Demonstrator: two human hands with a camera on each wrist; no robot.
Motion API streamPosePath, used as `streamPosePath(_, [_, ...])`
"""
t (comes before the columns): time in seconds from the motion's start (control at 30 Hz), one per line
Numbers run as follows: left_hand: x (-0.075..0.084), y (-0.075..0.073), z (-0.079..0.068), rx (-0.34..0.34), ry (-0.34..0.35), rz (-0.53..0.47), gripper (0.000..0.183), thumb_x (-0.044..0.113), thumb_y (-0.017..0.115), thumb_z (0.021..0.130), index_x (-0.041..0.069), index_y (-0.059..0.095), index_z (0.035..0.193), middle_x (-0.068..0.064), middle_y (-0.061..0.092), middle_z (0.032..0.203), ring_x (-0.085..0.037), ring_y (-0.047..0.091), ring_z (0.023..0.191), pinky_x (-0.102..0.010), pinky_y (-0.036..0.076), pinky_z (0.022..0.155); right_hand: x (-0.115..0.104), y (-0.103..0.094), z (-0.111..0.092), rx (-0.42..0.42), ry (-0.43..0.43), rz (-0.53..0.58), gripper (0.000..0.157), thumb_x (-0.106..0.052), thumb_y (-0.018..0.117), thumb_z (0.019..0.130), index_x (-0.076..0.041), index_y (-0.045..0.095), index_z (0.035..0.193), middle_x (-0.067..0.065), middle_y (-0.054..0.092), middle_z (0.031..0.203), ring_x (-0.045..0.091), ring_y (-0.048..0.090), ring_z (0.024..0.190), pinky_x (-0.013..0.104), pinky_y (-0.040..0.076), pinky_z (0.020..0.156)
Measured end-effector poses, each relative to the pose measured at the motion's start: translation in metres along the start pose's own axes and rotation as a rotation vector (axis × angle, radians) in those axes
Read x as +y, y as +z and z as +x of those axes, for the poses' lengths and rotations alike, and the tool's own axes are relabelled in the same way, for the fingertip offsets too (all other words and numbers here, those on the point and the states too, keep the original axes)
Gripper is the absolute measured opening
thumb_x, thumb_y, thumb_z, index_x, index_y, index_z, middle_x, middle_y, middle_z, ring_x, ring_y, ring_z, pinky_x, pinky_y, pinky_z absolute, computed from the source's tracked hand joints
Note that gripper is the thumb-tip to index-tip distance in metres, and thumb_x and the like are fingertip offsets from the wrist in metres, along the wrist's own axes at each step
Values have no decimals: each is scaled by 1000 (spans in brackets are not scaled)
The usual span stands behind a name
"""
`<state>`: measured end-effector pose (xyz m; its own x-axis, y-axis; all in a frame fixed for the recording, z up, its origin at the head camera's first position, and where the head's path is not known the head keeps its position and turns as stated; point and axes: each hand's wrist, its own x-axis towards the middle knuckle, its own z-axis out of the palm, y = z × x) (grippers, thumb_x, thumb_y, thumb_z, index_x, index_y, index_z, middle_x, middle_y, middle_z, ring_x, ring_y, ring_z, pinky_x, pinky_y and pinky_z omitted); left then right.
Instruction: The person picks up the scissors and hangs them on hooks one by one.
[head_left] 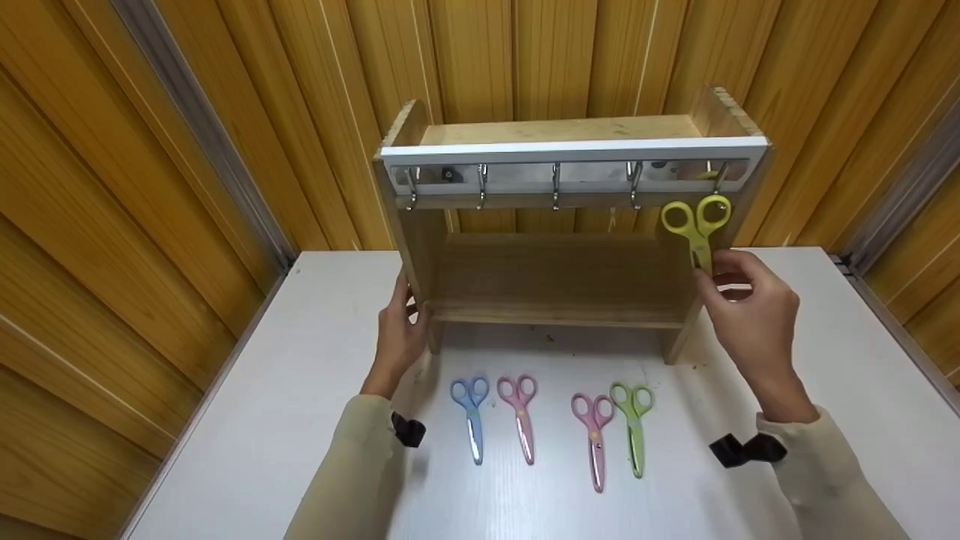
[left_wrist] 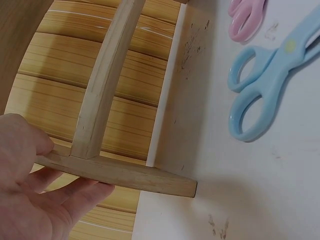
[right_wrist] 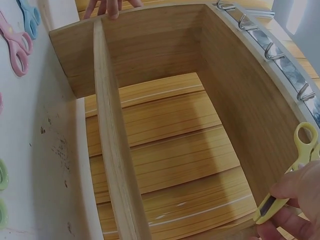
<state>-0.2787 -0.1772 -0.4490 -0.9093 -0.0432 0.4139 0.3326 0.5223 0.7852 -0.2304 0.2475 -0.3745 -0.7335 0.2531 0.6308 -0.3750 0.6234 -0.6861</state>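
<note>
Yellow scissors (head_left: 699, 234) hang handles up at the rightmost hook (head_left: 720, 178) of a metal hook rail on a wooden shelf (head_left: 555, 315). My right hand (head_left: 757, 315) pinches their blade end between thumb and fingers; one handle loop overlaps the hook's tip. In the right wrist view the thumb lies across the yellow scissors (right_wrist: 280, 195). With my left hand (head_left: 401, 337) I grip the shelf's left side panel near the lower board. The left wrist view has that hand's fingers (left_wrist: 90, 195) around the panel's wooden edge (left_wrist: 135, 175).
On the white table before the shelf lie blue scissors (head_left: 471, 420), pink scissors (head_left: 523, 424), a second pink pair (head_left: 595, 442) and green scissors (head_left: 634, 431). Several other hooks (head_left: 556, 187) line the rail. Wood-panelled walls (head_left: 555, 67) stand behind and at the sides.
</note>
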Motion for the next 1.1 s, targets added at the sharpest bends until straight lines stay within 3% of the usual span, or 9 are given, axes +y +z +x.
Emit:
streamPosePath(0.67, [3, 0, 2, -1, -20, -10, 77, 0, 56, 103, 23, 19, 166, -10, 43, 160, -31, 54, 136, -45, 53, 106, -3, -5, 1, -34, -2, -28, 25, -13, 75, 93, -2, 73, 116, 8, 73, 100, -6, 60, 84, 3, 49, 71])
streamPosePath(0.9, [2, 1, 3, -4, 36, -10, 77, -1, 57, 102, 19, 19, 166, -10, 42, 161, -32, 53, 138, -47, 52, 107, -2, -4, 1, -32, -24, -26, 25, -10, 76, 91, -1, 72, 114, 10, 73, 100, -6, 60, 83, 2, 48, 70])
streamPosePath(1.1, [1, 0, 0, -2, 31, -7, 77, -1, 57, 102, 20, 18, 166, -8, 41, 162, -30, 53, 138, -45, 52, 108, 2, -6, -4, -82, -51, -37, 37, -9, 77, 90, -2, 67, 125, 11, 71, 107, 6, 63, 85, 1, 47, 69])
